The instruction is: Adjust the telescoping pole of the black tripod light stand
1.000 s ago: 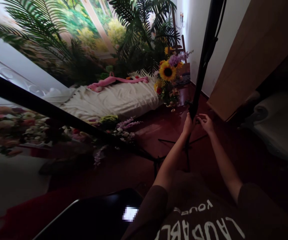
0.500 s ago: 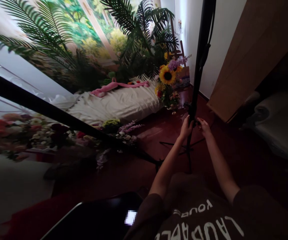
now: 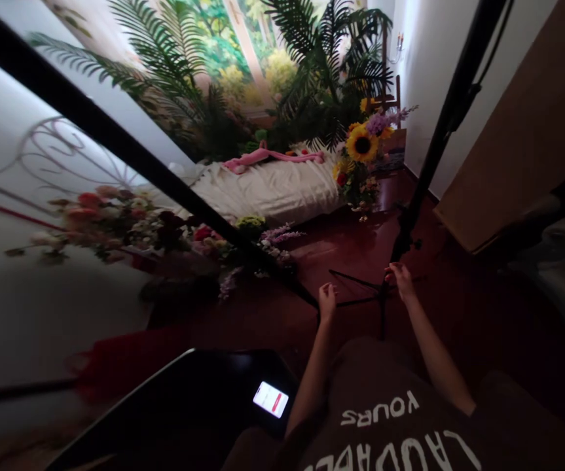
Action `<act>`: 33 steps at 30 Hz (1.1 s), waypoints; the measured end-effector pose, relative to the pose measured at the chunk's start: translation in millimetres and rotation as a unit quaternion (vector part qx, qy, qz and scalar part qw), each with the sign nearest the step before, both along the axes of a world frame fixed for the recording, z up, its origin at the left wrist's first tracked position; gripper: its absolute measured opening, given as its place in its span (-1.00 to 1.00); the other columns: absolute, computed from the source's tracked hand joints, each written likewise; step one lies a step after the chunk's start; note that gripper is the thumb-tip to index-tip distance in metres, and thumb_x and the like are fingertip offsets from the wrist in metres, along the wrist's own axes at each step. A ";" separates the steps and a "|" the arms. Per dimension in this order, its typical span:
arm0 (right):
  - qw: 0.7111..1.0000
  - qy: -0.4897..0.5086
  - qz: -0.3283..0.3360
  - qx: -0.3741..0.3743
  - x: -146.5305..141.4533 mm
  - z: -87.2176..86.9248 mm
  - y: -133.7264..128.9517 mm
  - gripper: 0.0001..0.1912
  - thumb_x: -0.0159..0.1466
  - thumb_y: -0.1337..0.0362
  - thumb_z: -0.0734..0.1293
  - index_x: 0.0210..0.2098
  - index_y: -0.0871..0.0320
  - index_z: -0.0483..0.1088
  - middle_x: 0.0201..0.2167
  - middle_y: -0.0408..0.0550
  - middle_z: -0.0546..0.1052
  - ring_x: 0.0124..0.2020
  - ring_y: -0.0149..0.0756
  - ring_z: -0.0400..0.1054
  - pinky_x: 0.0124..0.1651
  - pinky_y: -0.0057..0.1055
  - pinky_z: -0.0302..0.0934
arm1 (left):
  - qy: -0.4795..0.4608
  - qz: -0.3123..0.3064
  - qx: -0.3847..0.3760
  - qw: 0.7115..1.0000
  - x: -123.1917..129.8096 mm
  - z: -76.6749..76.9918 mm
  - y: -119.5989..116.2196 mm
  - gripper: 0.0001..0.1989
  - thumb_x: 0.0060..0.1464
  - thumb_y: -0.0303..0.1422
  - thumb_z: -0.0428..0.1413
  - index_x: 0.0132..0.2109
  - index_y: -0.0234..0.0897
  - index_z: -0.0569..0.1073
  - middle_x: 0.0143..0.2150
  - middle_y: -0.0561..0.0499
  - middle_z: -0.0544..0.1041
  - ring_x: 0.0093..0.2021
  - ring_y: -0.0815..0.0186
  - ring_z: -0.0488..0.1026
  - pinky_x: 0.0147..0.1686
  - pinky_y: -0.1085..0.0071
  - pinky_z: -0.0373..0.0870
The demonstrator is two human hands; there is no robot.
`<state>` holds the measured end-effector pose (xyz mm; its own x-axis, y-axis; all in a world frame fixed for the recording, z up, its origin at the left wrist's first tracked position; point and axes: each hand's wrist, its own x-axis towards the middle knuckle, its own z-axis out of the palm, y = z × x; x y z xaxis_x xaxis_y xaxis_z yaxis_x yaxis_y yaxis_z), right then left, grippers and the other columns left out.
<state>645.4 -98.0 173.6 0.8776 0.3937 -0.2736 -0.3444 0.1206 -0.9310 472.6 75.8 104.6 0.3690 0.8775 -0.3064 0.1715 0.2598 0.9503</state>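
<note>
My left hand [image 3: 328,301] is off the right-hand stand, its fingers loosely bent with nothing visible in them. It is close to the lower end of the slanting black pole [image 3: 164,180] on the left; I cannot tell whether they touch. My right hand [image 3: 402,281] is beside the lower part of the black light stand [image 3: 419,190], below its knob [image 3: 416,244]. Thumb and fingers are a little apart there, with no object visible between them. The stand's thin legs [image 3: 355,280] spread over the dark red floor [image 3: 262,320].
A phone with a lit screen [image 3: 271,399] lies on a dark surface [image 3: 188,405] at lower left. Flowers [image 3: 115,219], a white-draped bench [image 3: 282,190] with a pink plush toy [image 3: 250,157], sunflowers [image 3: 362,144] and palm fronds [image 3: 331,65] stand ahead. A brown panel [image 3: 498,144] leans at right.
My left hand has let go of the right stand's pole and moved left and down. My right hand is now lower than the knob. The view has shifted, and the stand appears farther right and tilted.
</note>
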 end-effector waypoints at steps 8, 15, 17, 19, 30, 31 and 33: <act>0.984 0.045 0.168 -0.022 -44.2 -8.3 73.5 -0.62 0.02 0.06 0.47 -0.32 0.10 0.29 -0.52 -0.21 0.55 -0.59 -0.42 0.44 -0.52 -0.50 0.32 | 0.008 0.282 0.187 0.941 -58.6 43.0 52.8 -0.74 0.23 -0.19 0.04 -0.05 -0.26 0.31 -0.03 -0.11 0.42 0.00 0.27 0.41 0.11 0.22 0.32; 0.942 0.028 0.334 -0.008 -91.4 13.3 139.4 -0.67 0.11 0.09 0.47 -0.32 0.10 0.30 -0.52 -0.20 0.56 -0.56 -0.42 0.45 -0.49 -0.52 0.32 | -0.054 0.232 0.295 0.925 -56.8 104.8 74.7 -0.57 0.24 -0.06 0.01 0.11 -0.24 0.33 0.10 -0.18 0.41 0.08 0.23 0.42 0.07 0.28 0.37; 0.932 0.019 0.362 0.011 -101.3 26.9 155.7 -0.68 0.16 0.05 0.44 -0.31 0.11 0.32 -0.51 -0.18 0.57 -0.54 -0.42 0.46 -0.46 -0.52 0.34 | -0.053 0.206 0.308 0.927 -54.9 110.4 84.1 -0.56 0.24 -0.03 0.00 0.09 -0.23 0.34 0.07 -0.15 0.45 0.06 0.24 0.44 0.08 0.29 0.36; 0.923 0.010 0.385 0.024 -108.6 41.2 170.7 -0.67 0.22 -0.01 0.39 -0.31 0.11 0.32 -0.51 -0.17 0.56 -0.54 -0.43 0.46 -0.46 -0.52 0.36 | -0.037 0.177 0.314 0.932 -53.3 111.2 93.3 -0.54 0.22 0.02 0.01 0.05 -0.23 0.36 -0.01 -0.14 0.50 -0.01 0.24 0.47 0.05 0.30 0.38; 0.911 -0.001 0.410 -0.037 -127.8 67.4 210.9 -0.55 0.22 -0.14 0.39 -0.41 0.10 0.25 -0.64 -0.21 0.46 -0.71 -0.47 0.32 -0.67 -0.60 0.16 | -0.012 0.163 0.308 0.937 -48.4 95.4 106.8 -0.44 0.16 0.16 -0.05 -0.08 -0.26 0.37 -0.23 -0.11 0.53 -0.22 0.24 0.51 -0.14 0.34 0.42; 0.908 0.018 0.416 -0.053 -128.8 67.3 211.9 -0.52 0.23 -0.18 0.35 -0.44 0.11 0.26 -0.67 -0.20 0.44 -0.73 -0.47 0.29 -0.69 -0.60 0.12 | -0.007 0.167 0.314 0.935 -48.0 93.9 107.1 -0.43 0.15 0.17 -0.06 -0.08 -0.27 0.37 -0.24 -0.12 0.53 -0.21 0.22 0.51 -0.14 0.32 0.42; 0.888 0.093 0.444 -0.070 -129.6 68.0 213.0 -0.41 0.26 -0.30 0.21 -0.51 0.11 0.24 -0.71 -0.18 0.38 -0.75 -0.48 0.23 -0.72 -0.59 0.04 | 0.003 0.174 0.324 0.930 -47.0 90.9 108.5 -0.41 0.15 0.19 -0.09 -0.09 -0.28 0.37 -0.25 -0.14 0.53 -0.22 0.19 0.51 -0.15 0.29 0.42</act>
<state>515.8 114.9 241.6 0.1726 0.8592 -0.4817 -0.3955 -0.3874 -0.8328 425.6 184.2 195.4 0.0275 0.9447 0.3269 0.1897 -0.3260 0.9262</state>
